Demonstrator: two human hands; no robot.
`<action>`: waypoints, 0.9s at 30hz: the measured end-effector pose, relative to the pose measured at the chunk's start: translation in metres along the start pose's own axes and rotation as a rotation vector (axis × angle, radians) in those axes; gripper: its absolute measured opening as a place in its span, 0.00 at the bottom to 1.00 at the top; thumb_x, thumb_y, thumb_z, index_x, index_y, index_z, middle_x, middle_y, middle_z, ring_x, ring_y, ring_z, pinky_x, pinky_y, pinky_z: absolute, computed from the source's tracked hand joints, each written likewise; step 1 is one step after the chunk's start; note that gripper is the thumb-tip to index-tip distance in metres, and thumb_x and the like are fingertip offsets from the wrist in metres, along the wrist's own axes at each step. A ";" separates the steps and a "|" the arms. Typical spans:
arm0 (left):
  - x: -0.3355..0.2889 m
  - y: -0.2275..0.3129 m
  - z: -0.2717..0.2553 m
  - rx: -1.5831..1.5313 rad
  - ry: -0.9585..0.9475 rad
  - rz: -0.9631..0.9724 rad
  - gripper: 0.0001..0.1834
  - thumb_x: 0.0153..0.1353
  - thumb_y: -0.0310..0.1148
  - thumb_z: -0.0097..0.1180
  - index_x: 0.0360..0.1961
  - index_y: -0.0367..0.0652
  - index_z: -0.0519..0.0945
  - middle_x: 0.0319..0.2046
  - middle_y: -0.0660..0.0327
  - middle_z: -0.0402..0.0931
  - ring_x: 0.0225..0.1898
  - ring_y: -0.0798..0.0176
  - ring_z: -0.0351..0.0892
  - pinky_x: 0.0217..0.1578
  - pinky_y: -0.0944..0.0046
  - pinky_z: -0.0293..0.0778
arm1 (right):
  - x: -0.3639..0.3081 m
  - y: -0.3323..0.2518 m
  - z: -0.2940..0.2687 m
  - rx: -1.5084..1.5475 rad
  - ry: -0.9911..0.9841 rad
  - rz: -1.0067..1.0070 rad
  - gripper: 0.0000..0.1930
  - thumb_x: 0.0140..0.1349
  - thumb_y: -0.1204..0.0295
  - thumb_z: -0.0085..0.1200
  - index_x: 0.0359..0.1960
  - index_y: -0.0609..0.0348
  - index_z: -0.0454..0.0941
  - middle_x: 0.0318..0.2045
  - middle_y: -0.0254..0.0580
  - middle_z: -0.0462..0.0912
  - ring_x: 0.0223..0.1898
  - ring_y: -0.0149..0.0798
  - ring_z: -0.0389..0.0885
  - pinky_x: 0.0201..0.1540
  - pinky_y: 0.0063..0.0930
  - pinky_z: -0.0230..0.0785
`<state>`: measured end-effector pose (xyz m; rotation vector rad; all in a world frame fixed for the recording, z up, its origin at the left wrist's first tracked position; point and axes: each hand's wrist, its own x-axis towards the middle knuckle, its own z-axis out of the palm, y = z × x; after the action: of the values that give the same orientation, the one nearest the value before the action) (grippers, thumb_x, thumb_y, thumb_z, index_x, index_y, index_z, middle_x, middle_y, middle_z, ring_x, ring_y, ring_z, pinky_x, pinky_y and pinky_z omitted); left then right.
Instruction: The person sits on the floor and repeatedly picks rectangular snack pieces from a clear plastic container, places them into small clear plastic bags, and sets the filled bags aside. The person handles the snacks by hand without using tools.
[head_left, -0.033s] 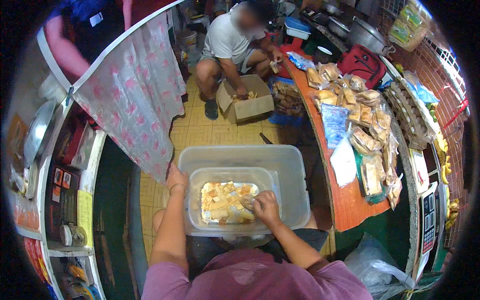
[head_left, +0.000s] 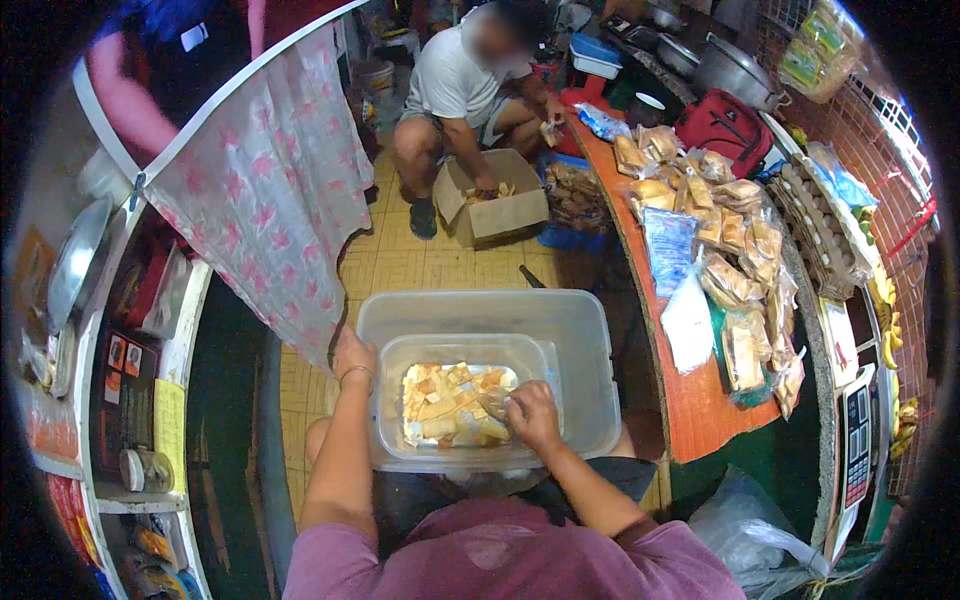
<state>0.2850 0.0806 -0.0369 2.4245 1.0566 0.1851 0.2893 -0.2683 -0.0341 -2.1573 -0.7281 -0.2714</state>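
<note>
A large clear plastic tub (head_left: 590, 350) sits in front of me, with a smaller clear container (head_left: 540, 350) inside it. Pale and golden-brown cut bread pieces (head_left: 455, 405) lie in the smaller container. My left hand (head_left: 354, 357) is closed at the tub's left rim, beside the lower edge of the floral curtain; its fingertips are partly hidden. Over the right side of the bread, my right hand (head_left: 532, 412) is closed, fingers pinched on a small brownish, slightly shiny thing (head_left: 494, 403) that I cannot make out.
Bagged bread (head_left: 735, 235) covers much of the orange tabletop (head_left: 700, 420) at right. A pink-flowered curtain (head_left: 270, 190) hangs at left. Ahead, a crouching person (head_left: 450, 80) reaches into a cardboard box (head_left: 505, 218). Egg trays (head_left: 815, 215) and a scale (head_left: 857, 440) stand far right.
</note>
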 end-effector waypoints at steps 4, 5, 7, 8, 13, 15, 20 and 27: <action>-0.006 0.004 -0.005 0.060 -0.057 -0.039 0.29 0.55 0.37 0.57 0.58 0.42 0.66 0.51 0.46 0.75 0.51 0.44 0.76 0.49 0.48 0.72 | -0.001 -0.007 -0.004 -0.007 -0.016 0.050 0.06 0.50 0.75 0.57 0.30 0.61 0.77 0.35 0.47 0.78 0.44 0.53 0.73 0.50 0.43 0.66; -0.006 0.006 -0.006 0.080 -0.034 -0.028 0.28 0.56 0.36 0.56 0.58 0.43 0.66 0.50 0.46 0.76 0.50 0.44 0.76 0.49 0.48 0.72 | 0.000 -0.009 -0.005 -0.010 -0.027 0.052 0.06 0.50 0.74 0.57 0.31 0.61 0.77 0.36 0.48 0.78 0.44 0.53 0.73 0.50 0.43 0.65; -0.005 0.007 -0.006 0.068 -0.033 -0.032 0.27 0.56 0.37 0.57 0.57 0.42 0.67 0.49 0.46 0.76 0.49 0.44 0.77 0.48 0.49 0.72 | 0.006 -0.013 -0.008 -0.020 -0.024 0.030 0.07 0.50 0.74 0.56 0.31 0.61 0.77 0.36 0.48 0.77 0.44 0.54 0.72 0.50 0.44 0.65; 0.001 0.009 -0.006 0.061 -0.013 -0.023 0.27 0.56 0.37 0.57 0.56 0.42 0.67 0.48 0.46 0.77 0.49 0.44 0.77 0.48 0.49 0.72 | 0.012 -0.014 -0.009 -0.030 -0.006 -0.002 0.07 0.50 0.74 0.56 0.32 0.61 0.77 0.36 0.48 0.77 0.44 0.54 0.72 0.50 0.44 0.65; 0.003 0.008 -0.004 0.048 -0.040 -0.026 0.26 0.56 0.38 0.56 0.55 0.41 0.68 0.47 0.46 0.77 0.49 0.45 0.77 0.48 0.49 0.72 | 0.048 -0.033 -0.029 -0.091 0.020 -0.095 0.07 0.50 0.75 0.57 0.32 0.58 0.77 0.39 0.47 0.77 0.48 0.54 0.72 0.52 0.47 0.64; 0.002 0.009 -0.004 0.050 -0.039 -0.032 0.25 0.57 0.38 0.56 0.54 0.41 0.68 0.47 0.46 0.77 0.50 0.44 0.76 0.48 0.48 0.72 | 0.073 -0.045 -0.044 -0.165 0.083 -0.152 0.07 0.49 0.75 0.58 0.32 0.58 0.78 0.40 0.45 0.77 0.50 0.53 0.72 0.55 0.48 0.63; 0.002 0.011 -0.008 0.039 -0.030 -0.039 0.24 0.57 0.39 0.56 0.53 0.41 0.69 0.47 0.46 0.77 0.50 0.44 0.76 0.49 0.48 0.71 | 0.159 -0.081 -0.101 -0.265 0.193 -0.389 0.09 0.48 0.75 0.59 0.32 0.57 0.78 0.46 0.46 0.76 0.54 0.54 0.69 0.57 0.48 0.61; 0.002 0.012 -0.008 -0.001 -0.041 -0.041 0.24 0.58 0.41 0.57 0.52 0.40 0.69 0.48 0.45 0.77 0.50 0.43 0.76 0.49 0.48 0.71 | 0.258 -0.120 -0.165 -0.111 0.326 -0.297 0.08 0.48 0.73 0.60 0.32 0.57 0.82 0.40 0.44 0.79 0.48 0.46 0.74 0.54 0.37 0.64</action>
<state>0.2913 0.0783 -0.0240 2.3934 1.0872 0.1209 0.4368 -0.2305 0.2573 -2.0327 -0.8553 -0.8156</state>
